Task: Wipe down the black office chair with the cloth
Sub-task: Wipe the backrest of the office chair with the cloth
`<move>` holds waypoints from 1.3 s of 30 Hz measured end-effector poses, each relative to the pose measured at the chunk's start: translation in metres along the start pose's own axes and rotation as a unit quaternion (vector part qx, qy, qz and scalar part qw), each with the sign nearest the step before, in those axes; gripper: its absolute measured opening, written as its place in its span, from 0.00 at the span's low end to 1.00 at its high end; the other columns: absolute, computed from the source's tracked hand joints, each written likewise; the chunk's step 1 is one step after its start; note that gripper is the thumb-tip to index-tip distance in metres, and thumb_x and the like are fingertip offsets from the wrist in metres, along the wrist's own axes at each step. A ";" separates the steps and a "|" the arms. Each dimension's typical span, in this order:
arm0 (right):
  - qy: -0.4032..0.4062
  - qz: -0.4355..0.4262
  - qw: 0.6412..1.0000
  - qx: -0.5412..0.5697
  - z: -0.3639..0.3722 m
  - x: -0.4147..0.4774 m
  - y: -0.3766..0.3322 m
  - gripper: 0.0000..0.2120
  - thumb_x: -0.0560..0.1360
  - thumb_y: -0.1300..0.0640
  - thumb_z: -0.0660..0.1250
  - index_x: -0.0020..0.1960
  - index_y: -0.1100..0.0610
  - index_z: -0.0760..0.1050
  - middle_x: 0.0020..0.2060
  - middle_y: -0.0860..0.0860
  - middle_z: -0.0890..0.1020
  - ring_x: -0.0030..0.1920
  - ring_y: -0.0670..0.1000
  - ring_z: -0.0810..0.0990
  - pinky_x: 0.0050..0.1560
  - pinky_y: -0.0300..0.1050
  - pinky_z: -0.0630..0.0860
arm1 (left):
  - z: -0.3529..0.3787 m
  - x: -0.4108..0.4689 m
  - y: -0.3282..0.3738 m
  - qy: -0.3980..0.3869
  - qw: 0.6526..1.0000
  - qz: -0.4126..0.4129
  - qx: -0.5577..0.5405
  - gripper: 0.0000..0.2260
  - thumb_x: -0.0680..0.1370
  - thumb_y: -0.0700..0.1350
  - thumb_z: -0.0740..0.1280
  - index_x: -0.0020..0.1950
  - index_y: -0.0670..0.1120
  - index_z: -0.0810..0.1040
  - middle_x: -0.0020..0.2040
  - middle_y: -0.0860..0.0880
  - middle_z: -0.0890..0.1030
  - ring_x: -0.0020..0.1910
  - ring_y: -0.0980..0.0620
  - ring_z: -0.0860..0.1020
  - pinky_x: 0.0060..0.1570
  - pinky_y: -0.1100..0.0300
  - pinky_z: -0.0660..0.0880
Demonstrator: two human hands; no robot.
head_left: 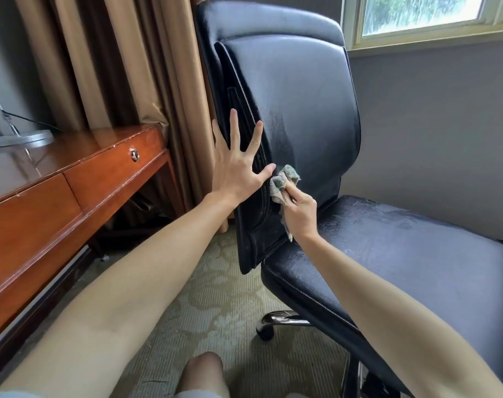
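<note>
The black office chair (296, 104) stands in front of me, its tall backrest upright and its worn seat (402, 245) stretching to the right. My left hand (236, 165) lies flat with fingers spread against the backrest's left side edge. My right hand (299, 214) grips a small crumpled grey cloth (284, 179) and presses it onto the lower part of the backrest, just above the seat joint. Streaks show on the leather of the back and the seat.
A reddish wooden desk (72, 196) with a drawer knob stands at the left, a lamp base (20, 137) on it. Tan curtains (147, 67) hang behind the chair. A grey wall and window are at the right. The chair's chrome base and caster (270, 326) rest on patterned carpet.
</note>
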State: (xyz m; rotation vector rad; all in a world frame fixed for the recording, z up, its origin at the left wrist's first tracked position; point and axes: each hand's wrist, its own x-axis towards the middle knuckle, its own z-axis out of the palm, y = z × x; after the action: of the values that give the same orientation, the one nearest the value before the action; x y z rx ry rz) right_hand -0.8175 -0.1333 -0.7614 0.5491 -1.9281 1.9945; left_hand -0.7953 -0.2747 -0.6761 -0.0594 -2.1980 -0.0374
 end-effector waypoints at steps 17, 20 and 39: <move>-0.042 0.026 0.996 -0.072 -0.012 0.023 0.048 0.13 0.76 0.59 0.69 0.60 0.51 0.80 0.54 0.48 0.83 0.53 0.37 0.79 0.59 0.32 0.73 | 0.049 0.006 -0.006 -0.042 0.993 -0.063 -0.091 0.36 0.77 0.59 0.64 0.80 0.56 0.49 0.80 0.41 0.40 0.77 0.35 0.40 0.72 0.37 0.60; -0.060 0.048 0.987 -0.144 -0.033 0.029 0.065 0.12 0.75 0.59 0.69 0.58 0.51 0.81 0.54 0.49 0.83 0.56 0.42 0.80 0.63 0.38 0.73 | 0.062 -0.008 0.000 -0.074 0.990 -0.068 -0.103 0.40 0.76 0.57 0.68 0.80 0.58 0.47 0.79 0.42 0.38 0.77 0.38 0.39 0.72 0.39 0.61; -0.350 0.031 0.794 -0.496 -0.047 0.048 0.137 0.18 0.81 0.45 0.55 0.68 0.43 0.73 0.65 0.51 0.73 0.68 0.55 0.68 0.64 0.51 0.65 | 0.123 -0.061 0.001 -0.199 0.966 -0.094 -0.134 0.46 0.75 0.55 0.69 0.77 0.61 0.34 0.79 0.46 0.35 0.78 0.44 0.37 0.72 0.41 0.61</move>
State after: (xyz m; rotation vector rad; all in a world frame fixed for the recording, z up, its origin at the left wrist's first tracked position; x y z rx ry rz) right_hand -0.9273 -0.0944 -0.8603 0.9599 -3.0299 0.5050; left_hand -0.8587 -0.2697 -0.7974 -0.0099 -2.5802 -0.4667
